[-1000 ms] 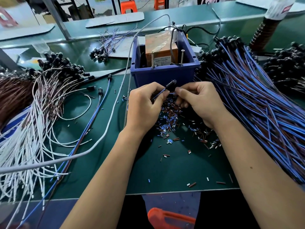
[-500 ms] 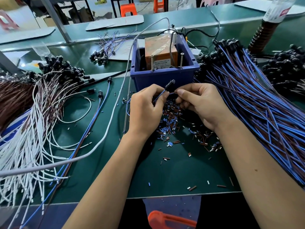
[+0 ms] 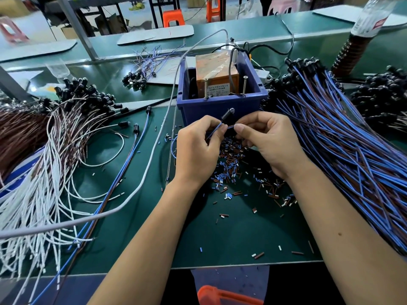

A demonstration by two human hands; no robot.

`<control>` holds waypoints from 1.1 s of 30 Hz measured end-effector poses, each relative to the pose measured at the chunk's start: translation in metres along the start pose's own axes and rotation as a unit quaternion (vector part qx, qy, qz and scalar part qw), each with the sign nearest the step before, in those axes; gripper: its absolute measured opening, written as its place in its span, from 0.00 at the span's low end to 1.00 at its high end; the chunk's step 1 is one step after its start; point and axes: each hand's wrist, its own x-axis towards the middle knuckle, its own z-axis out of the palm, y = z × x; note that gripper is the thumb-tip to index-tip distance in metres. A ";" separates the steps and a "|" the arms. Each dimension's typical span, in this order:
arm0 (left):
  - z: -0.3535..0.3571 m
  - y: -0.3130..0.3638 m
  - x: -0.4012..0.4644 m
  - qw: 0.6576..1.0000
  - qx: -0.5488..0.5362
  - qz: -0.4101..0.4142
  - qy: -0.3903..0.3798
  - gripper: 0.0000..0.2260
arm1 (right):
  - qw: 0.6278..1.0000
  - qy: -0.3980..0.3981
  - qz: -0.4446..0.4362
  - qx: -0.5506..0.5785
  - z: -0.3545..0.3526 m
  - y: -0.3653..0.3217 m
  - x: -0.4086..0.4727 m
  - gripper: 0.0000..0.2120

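My left hand (image 3: 196, 150) pinches a thin blue wire (image 3: 214, 130) that ends in a small black connector (image 3: 226, 116), held just in front of a blue bin (image 3: 220, 106). My right hand (image 3: 268, 139) pinches the same wire piece close beside the left fingertips, its fingers curled. The wire loops down behind my left hand. Under both hands lies a heap of cut insulation bits (image 3: 229, 168) in blue, brown and white on the green table mat (image 3: 132, 238).
A big bundle of blue and brown wires (image 3: 352, 155) with black connectors fills the right side. White and brown wire bundles (image 3: 44, 172) cover the left. The bin holds a taped brown box (image 3: 217, 75) with two screws. A grey cable (image 3: 154, 161) crosses the mat.
Both hands have stayed in front of the bin, shifting slightly; the fingertips have drawn closer together on the wire and the connector now points more upward.
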 end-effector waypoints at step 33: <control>-0.006 -0.003 0.001 0.991 -0.093 -0.080 -0.045 0.08 | 0.999 0.030 -0.019 0.019 -0.001 0.000 0.000 0.06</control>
